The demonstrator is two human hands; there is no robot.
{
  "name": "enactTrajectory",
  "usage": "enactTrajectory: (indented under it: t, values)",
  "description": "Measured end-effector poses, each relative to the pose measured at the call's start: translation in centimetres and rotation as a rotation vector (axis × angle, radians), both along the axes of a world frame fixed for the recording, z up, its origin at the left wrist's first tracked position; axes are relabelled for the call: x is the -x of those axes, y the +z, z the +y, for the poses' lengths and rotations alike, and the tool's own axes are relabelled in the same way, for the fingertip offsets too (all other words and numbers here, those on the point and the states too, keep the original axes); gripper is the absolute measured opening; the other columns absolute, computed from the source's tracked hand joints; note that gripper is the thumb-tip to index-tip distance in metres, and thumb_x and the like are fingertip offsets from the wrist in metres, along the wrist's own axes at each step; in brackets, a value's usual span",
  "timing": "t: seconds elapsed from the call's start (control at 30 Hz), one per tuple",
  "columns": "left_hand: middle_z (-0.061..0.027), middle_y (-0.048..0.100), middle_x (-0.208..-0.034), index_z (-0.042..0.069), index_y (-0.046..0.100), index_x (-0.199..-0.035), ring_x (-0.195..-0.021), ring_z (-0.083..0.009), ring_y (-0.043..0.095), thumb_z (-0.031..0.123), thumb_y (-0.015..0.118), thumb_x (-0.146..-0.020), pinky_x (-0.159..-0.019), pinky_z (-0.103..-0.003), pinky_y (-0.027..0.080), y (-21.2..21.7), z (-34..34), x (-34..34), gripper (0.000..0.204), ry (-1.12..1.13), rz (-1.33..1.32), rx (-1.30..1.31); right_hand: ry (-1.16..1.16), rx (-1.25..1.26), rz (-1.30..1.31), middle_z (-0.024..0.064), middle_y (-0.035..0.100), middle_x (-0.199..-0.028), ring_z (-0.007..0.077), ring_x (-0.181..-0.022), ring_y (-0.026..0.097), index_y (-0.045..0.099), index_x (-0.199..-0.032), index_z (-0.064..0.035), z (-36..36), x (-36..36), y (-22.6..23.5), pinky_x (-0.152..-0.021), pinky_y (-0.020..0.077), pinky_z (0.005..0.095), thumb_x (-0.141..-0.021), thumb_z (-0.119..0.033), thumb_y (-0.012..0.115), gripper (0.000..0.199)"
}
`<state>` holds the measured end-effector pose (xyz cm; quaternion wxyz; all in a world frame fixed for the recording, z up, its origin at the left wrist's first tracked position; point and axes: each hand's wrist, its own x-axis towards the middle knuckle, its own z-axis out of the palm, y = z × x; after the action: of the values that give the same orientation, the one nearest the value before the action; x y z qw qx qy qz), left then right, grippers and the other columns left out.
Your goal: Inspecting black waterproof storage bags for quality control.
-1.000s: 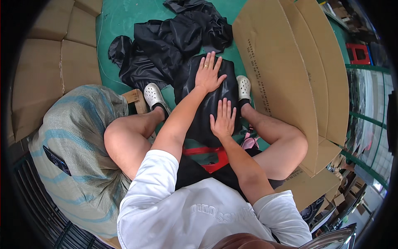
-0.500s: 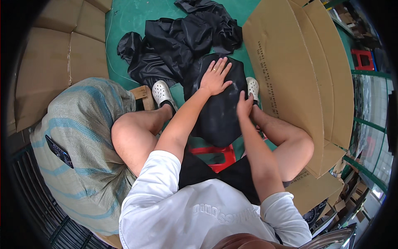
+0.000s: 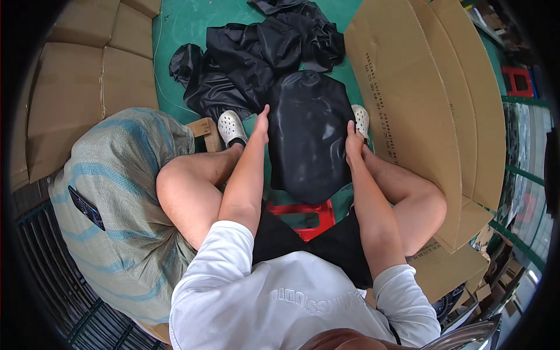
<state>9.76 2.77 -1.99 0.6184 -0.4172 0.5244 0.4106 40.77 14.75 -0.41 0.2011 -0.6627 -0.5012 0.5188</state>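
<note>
A bulging black bundle (image 3: 309, 137) of smooth, shiny, leather-like material stands between my lower legs. My left hand (image 3: 261, 124) is seen edge-on at its left side, the fingers stretched out and reaching forward. Against the bundle's right side lies my right hand (image 3: 353, 143), thumb up and open, its other fingers partly hidden. What fills the bundle, if anything, does not show. Just beyond it, a crumpled heap of black shiny material (image 3: 251, 55) spreads over the green floor (image 3: 184, 23); whether the two are joined I cannot tell.
Large cardboard boxes (image 3: 73, 81) stand at the left, and an open carton (image 3: 408, 87) rises close on the right. A striped woven sack (image 3: 125, 192) with a phone (image 3: 86, 208) on it sits beside my left leg. A red plastic stool (image 3: 318, 217) is under me.
My left hand has come off the top of the bundle and moved down to its left side. My right hand has stayed at the right side. The bundle's top is now uncovered.
</note>
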Motion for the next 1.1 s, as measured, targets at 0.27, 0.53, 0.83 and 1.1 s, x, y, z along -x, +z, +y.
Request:
enactTrajectory:
  t: [0.27,0.53,0.83,1.1]
  values:
    - [-0.0116,0.067,-0.113,0.0,0.062,-0.112,-0.099,-0.0236,0.065,0.033,0.069,-0.091,-0.091,-0.037,0.051,-2.1,-2.4,-2.7,0.04,0.131,0.584,-0.491,-0.111,0.216,0.157,0.0176,0.05,-0.14,0.0247,-0.131,0.044,0.05,-0.135,0.0071,-0.1,0.2,0.9,-0.11,0.0296,0.0344,-0.096,-0.044,0.057,0.065]
    - [-0.0107,0.069,-0.109,0.001,0.065,-0.111,-0.099,-0.0229,0.065,0.035,0.066,-0.093,-0.092,-0.036,0.05,0.1,-1.8,-2.1,0.039,0.168,0.664,-0.499,-0.208,0.489,0.164,0.0154,0.033,-0.154,0.0257,-0.141,0.028,0.031,-0.149,-0.0047,1.3,-0.2,-2.9,-0.117,0.0195,0.0416,-0.091,-0.052,0.058,0.08]
    - [-0.0106,0.069,-0.109,0.002,0.066,-0.11,-0.1,-0.0226,0.065,0.032,0.065,-0.093,-0.09,-0.036,0.051,0.4,0.0,1.5,0.034,0.128,0.473,-0.557,-0.099,0.765,0.689,0.0099,0.057,-0.135,0.0276,-0.121,0.054,0.054,-0.131,-0.0048,8.3,2.4,-2.3,-0.106,0.0393,0.0466,-0.094,-0.043,0.059,0.054]
    - [-0.0074,0.069,-0.099,0.007,0.064,-0.1,-0.09,-0.023,0.066,0.027,0.065,-0.093,-0.085,-0.038,0.053,-2.1,0.6,-1.2,0.021,0.194,0.469,-0.505,-0.07,0.462,0.4,0.0139,0.055,-0.137,0.0256,-0.127,0.049,0.052,-0.135,0.0007,9.6,2.6,-5.8,-0.109,0.0331,0.0403,-0.094,-0.035,0.063,0.055]
